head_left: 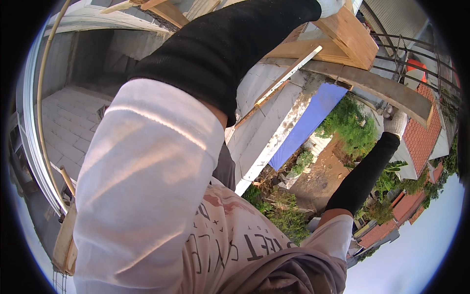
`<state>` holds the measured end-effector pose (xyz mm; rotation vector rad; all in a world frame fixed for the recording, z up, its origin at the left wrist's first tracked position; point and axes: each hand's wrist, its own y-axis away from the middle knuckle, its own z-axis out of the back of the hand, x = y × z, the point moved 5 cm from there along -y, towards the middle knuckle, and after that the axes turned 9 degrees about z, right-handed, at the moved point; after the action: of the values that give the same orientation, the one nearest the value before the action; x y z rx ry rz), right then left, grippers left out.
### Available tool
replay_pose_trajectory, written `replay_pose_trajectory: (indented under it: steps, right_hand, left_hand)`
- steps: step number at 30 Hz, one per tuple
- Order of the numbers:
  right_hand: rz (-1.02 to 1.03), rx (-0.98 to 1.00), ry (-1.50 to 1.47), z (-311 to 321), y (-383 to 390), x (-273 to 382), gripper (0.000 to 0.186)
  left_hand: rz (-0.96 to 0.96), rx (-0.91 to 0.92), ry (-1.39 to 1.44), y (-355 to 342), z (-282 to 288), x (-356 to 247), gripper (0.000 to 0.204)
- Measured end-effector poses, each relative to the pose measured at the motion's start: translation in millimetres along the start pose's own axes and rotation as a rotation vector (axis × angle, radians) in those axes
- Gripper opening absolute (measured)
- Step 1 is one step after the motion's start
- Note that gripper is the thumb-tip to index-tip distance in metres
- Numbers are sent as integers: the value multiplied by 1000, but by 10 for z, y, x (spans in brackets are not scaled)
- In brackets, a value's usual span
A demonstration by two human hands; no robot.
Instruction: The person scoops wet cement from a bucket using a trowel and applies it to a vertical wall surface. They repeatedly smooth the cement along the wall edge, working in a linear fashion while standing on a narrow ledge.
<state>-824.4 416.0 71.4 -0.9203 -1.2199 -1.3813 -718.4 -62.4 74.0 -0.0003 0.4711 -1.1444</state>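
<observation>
High on an unfinished building, a pale block wall runs beneath the work, with an open yard far below. A blue sheet lies along the wall's outer side. The plank, the principal item under inspection, stretches above the sheet toward the right, its far end projecting over the yard side and appearing bowed, which may be lens distortion. A thick timber beam stands just above the plank, and a thin wooden strip slants down across the wall. Both hands are gloved. The left hand, partly cut off by the upper edge, is at the beam's upper end; its fingers are not visible and their state cannot be determined. The right hand is at the plank's lower edge near the projecting end; its fingers appear bent, but whether they pinch the wood cannot be told. In this inspector's judgement, the step in hand is steadying or positioning timber; the next move calls for secure support at the overhanging end and firm footing.
</observation>
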Motion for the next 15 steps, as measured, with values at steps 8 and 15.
replay_pose_trajectory:
  steps: [8, 15]
  right_hand:
    - [36, -193, -98, -125, 577, 32, 32]
    - [97, -85, 40, -466, 743, 191, 32]
  left_hand:
    - [-59, -18, 3, -53, -29, -199, 62]
    - [-96, -38, -107, -115, -160, -62, 62]
